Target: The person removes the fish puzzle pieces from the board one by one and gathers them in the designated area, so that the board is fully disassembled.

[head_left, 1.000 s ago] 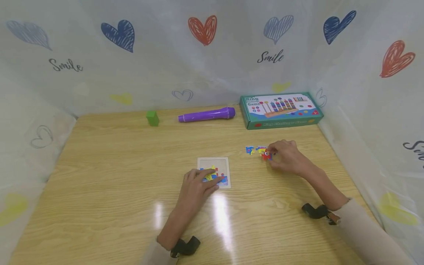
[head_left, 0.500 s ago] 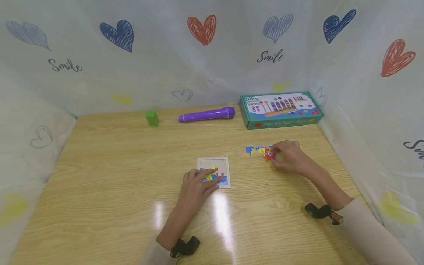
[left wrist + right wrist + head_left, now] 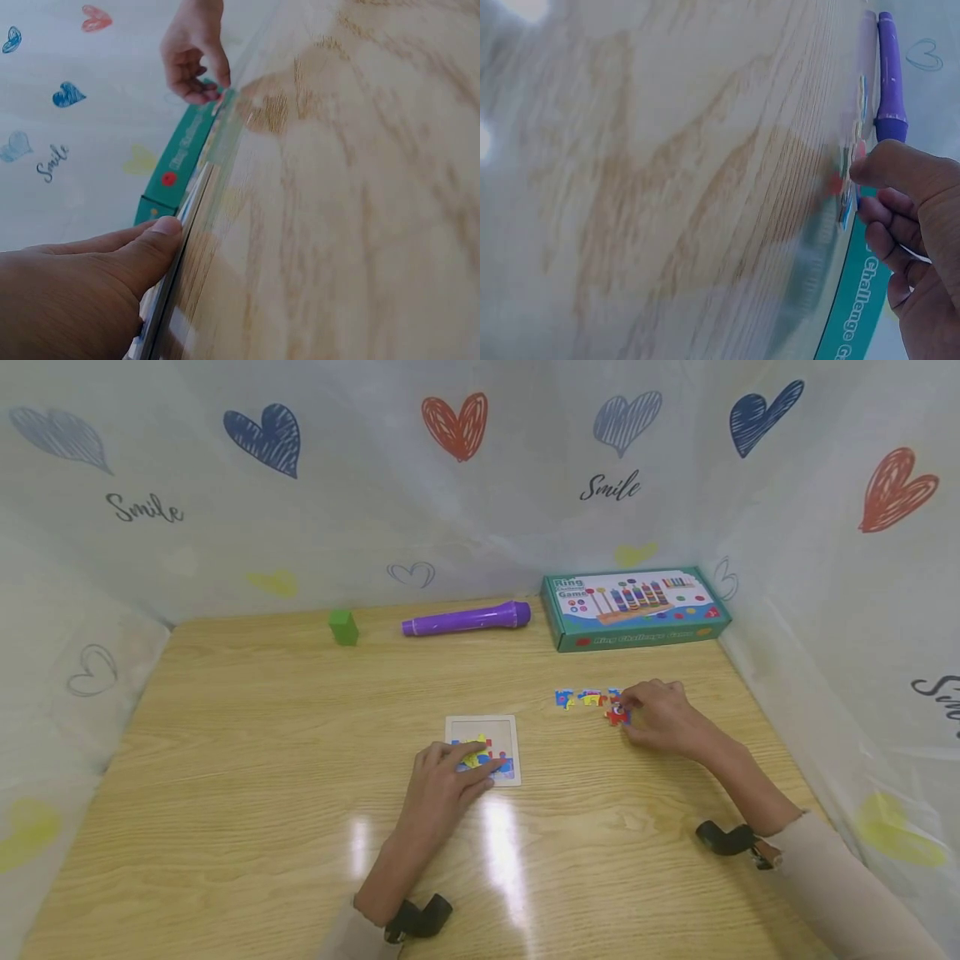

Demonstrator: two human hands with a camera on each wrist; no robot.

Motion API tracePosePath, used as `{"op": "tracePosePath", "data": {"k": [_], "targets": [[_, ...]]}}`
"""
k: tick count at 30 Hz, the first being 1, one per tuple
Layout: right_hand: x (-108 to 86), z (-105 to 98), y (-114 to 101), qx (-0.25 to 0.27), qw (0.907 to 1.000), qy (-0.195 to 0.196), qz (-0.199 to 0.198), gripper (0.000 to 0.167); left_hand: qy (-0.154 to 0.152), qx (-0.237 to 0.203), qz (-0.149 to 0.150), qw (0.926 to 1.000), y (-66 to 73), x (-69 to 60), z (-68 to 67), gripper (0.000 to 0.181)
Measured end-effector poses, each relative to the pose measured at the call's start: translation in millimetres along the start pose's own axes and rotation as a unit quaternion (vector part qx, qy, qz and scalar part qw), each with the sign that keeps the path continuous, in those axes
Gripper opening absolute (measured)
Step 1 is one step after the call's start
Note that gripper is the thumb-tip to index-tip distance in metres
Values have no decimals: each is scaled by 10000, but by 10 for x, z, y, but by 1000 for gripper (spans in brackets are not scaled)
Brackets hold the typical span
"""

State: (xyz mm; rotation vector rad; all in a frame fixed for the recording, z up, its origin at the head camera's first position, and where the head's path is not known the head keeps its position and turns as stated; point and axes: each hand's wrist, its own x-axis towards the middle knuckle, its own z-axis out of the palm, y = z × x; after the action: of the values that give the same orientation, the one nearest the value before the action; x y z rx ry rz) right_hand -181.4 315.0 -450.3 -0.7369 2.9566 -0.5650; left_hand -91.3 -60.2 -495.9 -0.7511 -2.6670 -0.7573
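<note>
My left hand [image 3: 442, 781] rests on a small square puzzle tray [image 3: 517, 735], its fingers stretched over yellow, blue and red jigsaw pieces in the tray's near part. In the left wrist view the thumb [image 3: 161, 236] lies along the tray's edge. To the right, my right hand [image 3: 663, 714] pinches a red jigsaw piece [image 3: 617, 716] with an eye printed on it, at or just above the table. Beyond it lie a blue piece [image 3: 563, 698], a yellow piece [image 3: 591, 697] and another piece partly hidden by the fingers.
At the back of the wooden table [image 3: 262, 718] stand a green block [image 3: 344, 627], a purple microphone-shaped tube [image 3: 467, 619] and a green Ring Challenge Game box [image 3: 637, 608]. A white sheet printed with hearts [image 3: 345, 502] encloses the back and sides.
My right hand has drawn the red jigsaw piece slightly right and nearer, uncovering more of the pieces behind it. The left hand has stayed on the tray.
</note>
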Motion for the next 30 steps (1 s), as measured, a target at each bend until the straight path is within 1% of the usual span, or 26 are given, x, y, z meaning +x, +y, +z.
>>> {"op": "tracePosePath", "data": {"k": [5,13,17,20,25,30], "targets": [[-24,1,36,9,10000,18,-19,30,12,10,35,10000,-8,2,8,29],[-41,5,56,-5,9999,-97,-71,27,133,35,145,9998,-16,-3,14,28],[-42,10,66,-103,9998,-173,-41,26,100,-10,119,9999,-18,-3,10,29],[-43,6,56,-124,9998,-160,-40,26,99,-26,124,9999,-20,-3,10,29],[-38,-6,-8,-32,9999,-46,-91,23,151,-58,153,9998,-19,-4,7,28],[9,7,-141,214,9996,64,-193,20,92,-60,99,9999,-18,-5,10,28]]}}
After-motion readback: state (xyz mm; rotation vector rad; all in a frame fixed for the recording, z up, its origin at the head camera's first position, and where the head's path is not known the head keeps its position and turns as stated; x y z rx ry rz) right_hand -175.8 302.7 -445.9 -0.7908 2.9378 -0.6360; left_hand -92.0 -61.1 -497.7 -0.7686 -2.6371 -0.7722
